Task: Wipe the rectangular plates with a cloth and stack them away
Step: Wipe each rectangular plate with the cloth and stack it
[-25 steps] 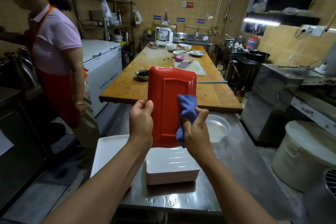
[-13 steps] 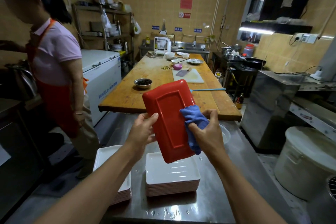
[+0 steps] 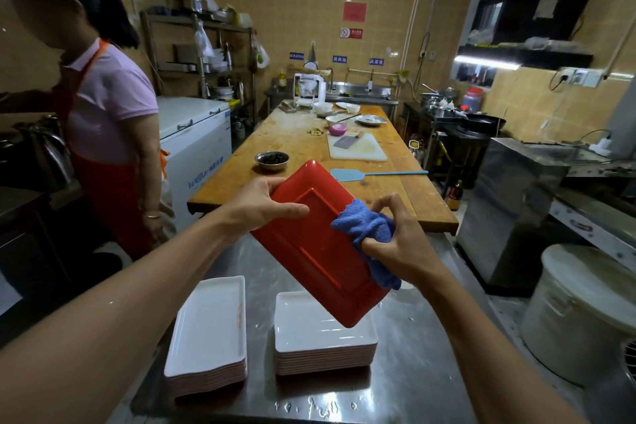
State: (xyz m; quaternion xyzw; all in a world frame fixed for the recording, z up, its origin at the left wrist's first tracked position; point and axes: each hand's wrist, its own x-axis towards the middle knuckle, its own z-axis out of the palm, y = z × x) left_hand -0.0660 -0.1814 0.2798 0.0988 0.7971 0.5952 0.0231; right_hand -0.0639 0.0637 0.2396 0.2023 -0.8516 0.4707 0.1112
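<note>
Both hands are up mid-frame: left hand [image 3: 261, 208] grips the upper corner of a tilted red plate [image 3: 309, 251] (underside facing the camera), right hand [image 3: 401, 244] pinches a blue cloth [image 3: 364, 227] against its right edge. Below sit two stacks of white plates [image 3: 210, 330] on the steel counter [image 3: 413, 372], side by side, apart. Wooden table [image 3: 303, 148] butts up behind; a person in a red apron [image 3: 106, 148] stands at left.

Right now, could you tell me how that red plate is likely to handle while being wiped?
The red plate probably stays stiff: held tilted by the left hand, it shows no bend. Its glossy surface may be slippery. The right hand presses a floppy blue cloth against it.
</note>
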